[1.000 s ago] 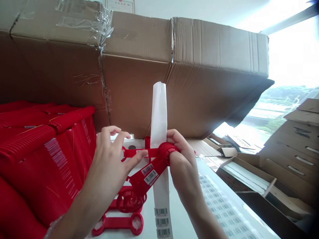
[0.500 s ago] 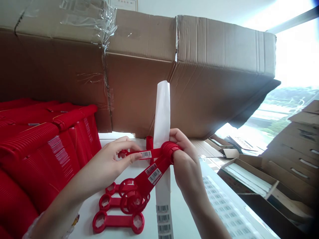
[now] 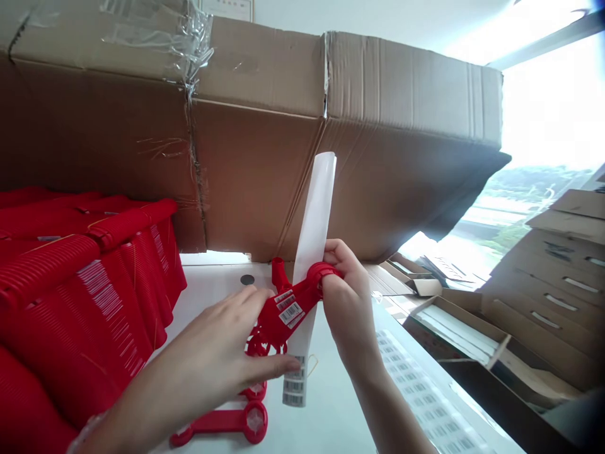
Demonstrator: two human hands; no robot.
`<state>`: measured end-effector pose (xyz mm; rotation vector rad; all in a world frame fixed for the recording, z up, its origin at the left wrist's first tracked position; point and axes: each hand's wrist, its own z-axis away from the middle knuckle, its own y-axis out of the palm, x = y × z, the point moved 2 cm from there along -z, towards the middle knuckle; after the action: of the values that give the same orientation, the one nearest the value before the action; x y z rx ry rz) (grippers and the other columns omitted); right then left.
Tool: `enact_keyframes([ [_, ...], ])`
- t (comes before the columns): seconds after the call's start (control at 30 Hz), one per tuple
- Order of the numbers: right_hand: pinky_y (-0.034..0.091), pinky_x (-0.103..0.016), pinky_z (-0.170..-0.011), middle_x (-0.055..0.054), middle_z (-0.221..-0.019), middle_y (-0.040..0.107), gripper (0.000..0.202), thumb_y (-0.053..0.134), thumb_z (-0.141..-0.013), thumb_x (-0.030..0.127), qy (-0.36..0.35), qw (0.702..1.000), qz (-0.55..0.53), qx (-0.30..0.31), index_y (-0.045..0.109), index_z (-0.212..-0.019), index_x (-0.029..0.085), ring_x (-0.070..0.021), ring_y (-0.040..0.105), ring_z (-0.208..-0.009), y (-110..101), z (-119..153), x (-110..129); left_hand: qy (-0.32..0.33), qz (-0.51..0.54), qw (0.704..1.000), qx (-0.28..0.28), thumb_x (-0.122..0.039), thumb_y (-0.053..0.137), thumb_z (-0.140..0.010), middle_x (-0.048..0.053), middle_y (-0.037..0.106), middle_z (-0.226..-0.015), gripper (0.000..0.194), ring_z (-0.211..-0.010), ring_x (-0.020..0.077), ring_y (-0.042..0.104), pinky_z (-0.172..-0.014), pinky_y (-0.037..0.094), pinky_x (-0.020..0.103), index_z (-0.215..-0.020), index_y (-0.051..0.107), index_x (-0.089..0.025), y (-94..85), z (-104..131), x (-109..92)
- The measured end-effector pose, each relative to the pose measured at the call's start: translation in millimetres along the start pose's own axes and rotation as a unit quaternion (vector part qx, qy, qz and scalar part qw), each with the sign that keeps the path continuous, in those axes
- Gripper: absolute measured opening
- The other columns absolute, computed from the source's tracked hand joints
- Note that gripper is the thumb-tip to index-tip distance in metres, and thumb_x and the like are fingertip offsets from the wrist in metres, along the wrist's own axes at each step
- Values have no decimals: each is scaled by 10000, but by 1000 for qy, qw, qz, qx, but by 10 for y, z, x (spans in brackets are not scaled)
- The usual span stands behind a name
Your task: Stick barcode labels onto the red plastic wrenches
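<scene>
My right hand (image 3: 347,293) is closed round the upper ring ends of a bunch of red plastic ring wrenches (image 3: 278,315) with barcode labels on their flat handles. Behind the bunch, at my right fingers, runs a long white label strip (image 3: 314,214), its lower end printed with barcodes. My left hand (image 3: 227,343) cups the lower ring ends, fingers behind them and thumb stretched across below, near the strip's barcodes. Under the left hand, more red wrenches (image 3: 220,421) lie on the white table (image 3: 326,416). A red tube-like piece (image 3: 278,272) stands behind the bunch.
Large cardboard boxes (image 3: 255,170) span the back. Stacks of red barcoded pieces (image 3: 94,284) fill the left side. A barcode label sheet (image 3: 420,391) lies at the right, beside open cartons (image 3: 458,328) and a window. A dark round spot (image 3: 246,279) shows on the table.
My left hand has let go of the single labelled wrench and moved down round the bunch's lower ends. The fanned wrenches are drawn together. The label strip has tilted right and its lower end has risen.
</scene>
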<state>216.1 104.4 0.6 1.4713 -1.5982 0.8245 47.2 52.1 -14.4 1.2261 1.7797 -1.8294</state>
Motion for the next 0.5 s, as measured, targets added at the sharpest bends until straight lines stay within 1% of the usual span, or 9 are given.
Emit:
enact_keyframes([
  [0.07, 336, -217, -442, 45, -649, 582, 241, 432, -636, 89, 14, 1000, -20, -8, 558, -793, 221, -110, 458, -541, -14, -12, -18, -23, -25, 999, -9, -468, 681, -864, -3, 643, -1086, 298, -977, 248, 607, -762, 468, 338, -1100, 594, -306, 104, -41, -35],
  [0.17, 338, -219, -442, 48, -650, 566, 225, 441, -641, 90, 15, 999, -33, -13, 546, -789, 223, -108, 441, -540, -28, -18, -28, -50, -78, 995, -32, -367, 578, -909, 32, 625, -1061, 196, -916, 253, 599, -726, 445, 360, -1070, 580, -256, 163, -94, -66],
  [0.23, 343, -226, -455, 51, -640, 531, 211, 435, -628, 84, 4, 1000, -30, -9, 520, -763, 223, -108, 429, -546, -29, -23, -24, -50, -101, 993, -40, -331, 507, -930, 36, 612, -1041, 154, -895, 255, 591, -696, 431, 361, -1043, 574, -252, 137, -106, -65],
  [0.33, 365, -242, -478, 49, -645, 507, 206, 425, -612, 73, -17, 1000, -21, 13, 477, -737, 228, -116, 441, -566, -22, -37, -22, -51, -124, 989, -68, -342, 501, -922, 34, 586, -1097, 139, -936, 262, 586, -683, 430, 359, -1016, 566, -263, 46, -90, -40],
  [0.43, 364, -248, -487, 49, -671, 513, 229, 416, -640, 53, -68, 997, -7, 20, 467, -765, 237, -123, 437, -580, -24, -48, -33, -50, -103, 989, -91, -380, 511, -925, 26, 560, -1190, 151, -972, 251, 596, -727, 463, 367, -1027, 568, -283, -37, -57, -26],
  [0.5, 358, -247, -497, 47, -690, 508, 243, 403, -666, 38, -114, 993, 9, 8, 474, -782, 240, -123, 426, -594, -36, -47, -44, -47, -73, 990, -111, -396, 538, -919, 20, 560, -1227, 196, -997, 251, 607, -770, 481, 378, -1092, 553, -305, -82, -33, -43],
])
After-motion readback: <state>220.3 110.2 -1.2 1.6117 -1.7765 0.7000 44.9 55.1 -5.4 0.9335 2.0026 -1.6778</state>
